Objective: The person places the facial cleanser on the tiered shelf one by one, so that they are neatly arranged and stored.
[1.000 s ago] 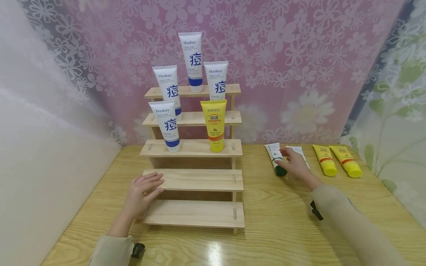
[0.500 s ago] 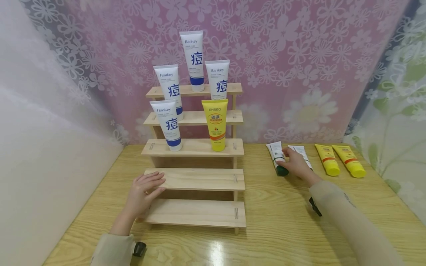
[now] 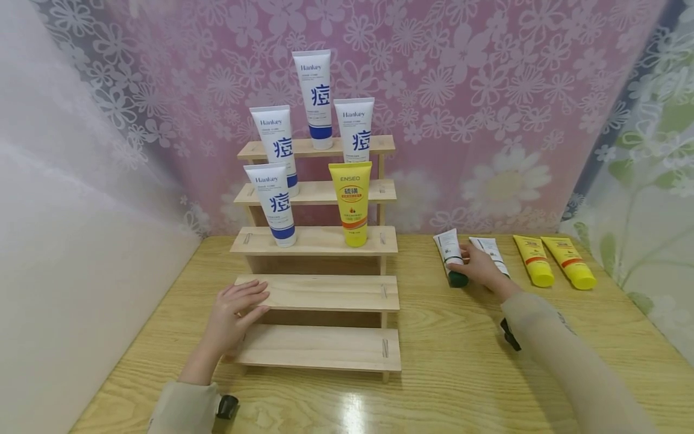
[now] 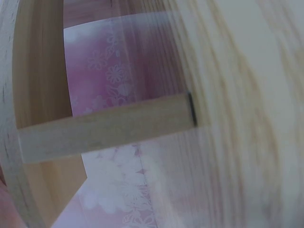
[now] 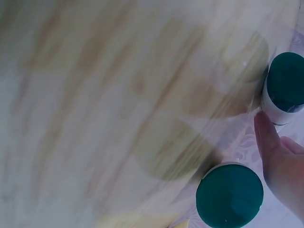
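My right hand (image 3: 482, 269) pinches a white squeeze tube (image 3: 450, 248) with a dark green cap, on the right of the table. The right wrist view shows the thumb against this tube, just beside its green cap (image 5: 287, 80). A second white tube (image 3: 490, 248) with a green cap lies right beside the hand, partly hidden behind it. My left hand (image 3: 233, 310) rests with extended fingers on the left end of a wooden tiered stand (image 3: 325, 293), at the second shelf from the bottom. In the left wrist view, the stand's wooden crosspiece (image 4: 107, 127) fills the middle.
Several white-and-blue tubes (image 3: 275, 205) stand cap-down on the upper shelves, with one yellow tube (image 3: 350, 205) on the middle shelf. Two yellow tubes (image 3: 534, 260) lie at the table's far right. A pink floral curtain (image 3: 434, 120) hangs behind the table (image 3: 444, 361).
The right hand has closed in on the white tube, and the tube's upper end has risen slightly. The left hand stays on the stand. The head view shifted slightly.
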{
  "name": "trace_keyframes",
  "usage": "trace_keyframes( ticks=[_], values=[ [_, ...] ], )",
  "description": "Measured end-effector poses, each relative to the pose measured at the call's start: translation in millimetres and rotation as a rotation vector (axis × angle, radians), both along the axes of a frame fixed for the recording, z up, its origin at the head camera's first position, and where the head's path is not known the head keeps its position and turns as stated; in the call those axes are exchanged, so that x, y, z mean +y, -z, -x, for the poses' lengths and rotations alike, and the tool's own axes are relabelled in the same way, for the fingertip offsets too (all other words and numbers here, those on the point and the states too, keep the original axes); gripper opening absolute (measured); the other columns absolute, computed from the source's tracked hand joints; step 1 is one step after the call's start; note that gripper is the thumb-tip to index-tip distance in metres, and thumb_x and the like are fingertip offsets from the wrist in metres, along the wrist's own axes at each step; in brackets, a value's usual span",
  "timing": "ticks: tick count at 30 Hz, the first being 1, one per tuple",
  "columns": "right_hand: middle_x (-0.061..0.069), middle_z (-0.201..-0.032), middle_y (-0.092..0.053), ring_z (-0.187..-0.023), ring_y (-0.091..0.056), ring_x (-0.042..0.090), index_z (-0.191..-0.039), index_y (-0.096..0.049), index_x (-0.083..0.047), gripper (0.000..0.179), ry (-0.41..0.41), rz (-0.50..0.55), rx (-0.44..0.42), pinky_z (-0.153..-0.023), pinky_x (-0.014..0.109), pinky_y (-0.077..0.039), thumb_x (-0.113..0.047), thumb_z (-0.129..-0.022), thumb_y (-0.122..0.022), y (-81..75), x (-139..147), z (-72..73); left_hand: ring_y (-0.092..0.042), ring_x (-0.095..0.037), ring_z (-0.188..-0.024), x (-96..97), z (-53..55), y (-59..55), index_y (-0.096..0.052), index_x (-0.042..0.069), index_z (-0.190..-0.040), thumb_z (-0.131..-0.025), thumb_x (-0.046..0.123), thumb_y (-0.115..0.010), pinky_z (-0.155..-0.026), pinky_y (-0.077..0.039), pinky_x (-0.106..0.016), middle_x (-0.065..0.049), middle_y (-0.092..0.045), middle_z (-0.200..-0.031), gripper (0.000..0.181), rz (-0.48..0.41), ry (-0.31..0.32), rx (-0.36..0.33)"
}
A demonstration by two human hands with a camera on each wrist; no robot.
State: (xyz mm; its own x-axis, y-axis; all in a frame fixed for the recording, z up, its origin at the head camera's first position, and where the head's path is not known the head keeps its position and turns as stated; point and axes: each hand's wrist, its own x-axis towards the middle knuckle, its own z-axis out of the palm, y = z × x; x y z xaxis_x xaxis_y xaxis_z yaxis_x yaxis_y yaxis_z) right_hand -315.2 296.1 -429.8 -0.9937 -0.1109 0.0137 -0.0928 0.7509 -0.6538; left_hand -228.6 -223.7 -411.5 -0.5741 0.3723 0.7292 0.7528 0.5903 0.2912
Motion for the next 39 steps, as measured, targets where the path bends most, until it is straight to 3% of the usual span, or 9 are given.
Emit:
trace_keyframes(
  ticks=[5, 12, 21, 28, 34, 39],
  values=[
    [0.038, -0.116, -0.041, -0.103, -0.045, 0.044, -0.132, -0.017, 0.016, 0.077, -0.005, 0.023, -0.061, -0.080, 0.047, -0.041, -0.029, -0.086, -0.059, -1.0, 1, 1.7, -0.054, -0.022, -0.104, -0.5, 0.0, -0.1, -0.069, 0.004, -0.093, -0.069, 0.012, -0.074, -0.089, -0.028, -0.056, -0.009, -0.063, -0.105, 0.026, 0.000, 0.000, -0.001],
    [0.036, -0.110, -0.046, -0.094, -0.050, 0.039, -0.131, -0.022, 0.015, 0.074, 0.022, 0.023, -0.061, -0.075, 0.042, -0.043, -0.028, -0.084, -0.061, -0.8, -1, 2.4, -0.054, -0.023, -0.104, -1.2, 0.8, 1.1, -0.069, 0.004, -0.093, -0.069, 0.013, -0.074, -0.089, -0.027, -0.056, -0.009, -0.063, -0.105, 0.026, 0.003, -0.003, -0.003],
    [0.037, -0.114, -0.043, -0.101, -0.047, 0.042, -0.129, -0.027, 0.015, 0.069, 0.081, 0.027, -0.095, -0.079, 0.045, -0.043, -0.026, -0.084, -0.060, -3.8, -9, -1.1, -0.054, -0.025, -0.103, -1.3, 0.8, 0.4, -0.069, 0.004, -0.093, -0.069, 0.013, -0.073, -0.090, -0.026, -0.056, -0.009, -0.063, -0.106, 0.026, 0.003, -0.004, -0.012],
    [0.036, -0.121, -0.039, -0.106, -0.045, 0.041, -0.133, -0.024, 0.012, 0.072, 0.102, 0.121, -0.173, -0.080, 0.042, -0.043, -0.028, -0.084, -0.060, -5.5, -11, -11.6, -0.054, -0.026, -0.103, 0.1, -0.7, -1.2, -0.068, 0.003, -0.094, -0.067, 0.009, -0.074, -0.089, -0.026, -0.057, -0.010, -0.063, -0.106, 0.027, 0.008, -0.001, -0.016],
    [0.036, -0.128, -0.032, -0.112, -0.042, 0.039, -0.135, -0.019, 0.009, 0.072, 0.111, 0.260, -0.189, -0.077, 0.033, -0.046, -0.024, -0.086, -0.059, -13.2, -13, -25.8, -0.054, -0.026, -0.102, 1.0, -0.4, -0.4, -0.068, 0.003, -0.093, -0.067, 0.008, -0.074, -0.089, -0.026, -0.056, -0.010, -0.063, -0.105, 0.027, 0.005, 0.000, -0.004],
    [0.036, -0.129, -0.030, -0.105, -0.047, 0.032, -0.137, -0.015, 0.008, 0.071, 0.118, 0.370, -0.176, -0.070, 0.025, -0.047, -0.020, -0.087, -0.057, -16.1, -13, -35.6, -0.055, -0.026, -0.102, 0.3, 0.4, 1.5, -0.069, 0.003, -0.092, -0.065, 0.005, -0.075, -0.091, -0.026, -0.055, -0.010, -0.063, -0.104, 0.028, 0.004, -0.007, 0.009]
  ],
)
